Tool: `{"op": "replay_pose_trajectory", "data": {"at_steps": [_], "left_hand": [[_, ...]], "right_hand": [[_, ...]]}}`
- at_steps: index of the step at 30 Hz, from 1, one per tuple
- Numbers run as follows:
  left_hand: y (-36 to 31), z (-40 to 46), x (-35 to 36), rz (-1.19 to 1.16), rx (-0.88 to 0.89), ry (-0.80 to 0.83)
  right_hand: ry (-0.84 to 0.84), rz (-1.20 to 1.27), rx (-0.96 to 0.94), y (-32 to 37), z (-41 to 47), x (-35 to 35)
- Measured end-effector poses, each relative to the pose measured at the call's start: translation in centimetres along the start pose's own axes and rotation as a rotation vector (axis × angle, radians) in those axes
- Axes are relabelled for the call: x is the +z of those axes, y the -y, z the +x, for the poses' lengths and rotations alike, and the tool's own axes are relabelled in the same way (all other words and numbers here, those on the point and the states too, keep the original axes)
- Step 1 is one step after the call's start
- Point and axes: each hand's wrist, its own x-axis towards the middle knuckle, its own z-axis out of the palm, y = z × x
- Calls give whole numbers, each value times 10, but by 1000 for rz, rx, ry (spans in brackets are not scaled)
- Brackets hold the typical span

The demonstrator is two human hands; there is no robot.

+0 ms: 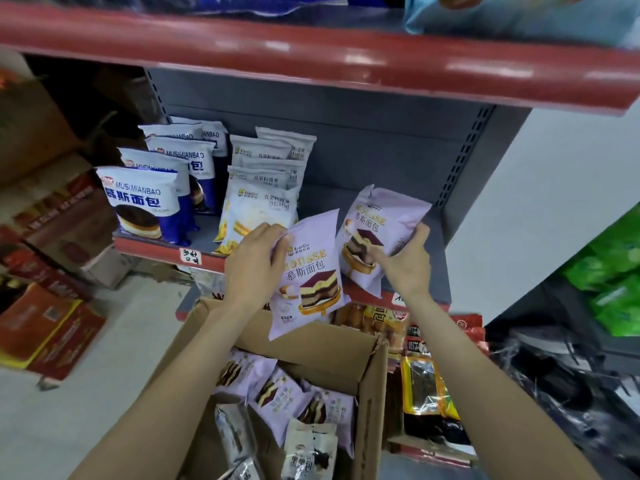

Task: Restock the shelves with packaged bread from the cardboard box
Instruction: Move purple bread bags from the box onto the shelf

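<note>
My left hand (254, 259) grips a purple mousse bread pack (310, 282) by its upper left corner, held in the air above the cardboard box (372, 386). My right hand (403, 261) holds a second purple pack (375, 223) from the right side; that pack leans over the front of the grey shelf (353, 199), on its right part. In the box lie several more purple packs (277, 389) and some pale ones (308, 445).
On the shelf's left stand blue-and-white bread packs (145, 202) and white-and-yellow packs (258, 209) in rows. A red-edged upper shelf (311, 64) hangs overhead. Snack packs (426, 386) fill the lower shelf beside the box. Red cartons (48, 327) sit on the floor at left.
</note>
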Motion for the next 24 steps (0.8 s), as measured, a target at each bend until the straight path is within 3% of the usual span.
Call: {"op": "replay_pose_trajectory", "data": {"at_steps": [7, 12, 17, 21, 24], "left_hand": [[28, 11, 6, 36, -103, 21], [40, 26, 18, 4, -100, 9], [36, 32, 17, -172, -120, 84], [8, 56, 10, -357, -57, 97], [-11, 83, 23, -346, -9, 54]], "right_hand": [[-15, 28, -150, 28, 87, 35], [26, 20, -94, 30, 140, 73], [209, 347, -156, 30, 86, 51], [622, 336, -303, 31, 14, 12], [597, 327, -267, 30, 22, 4]]}}
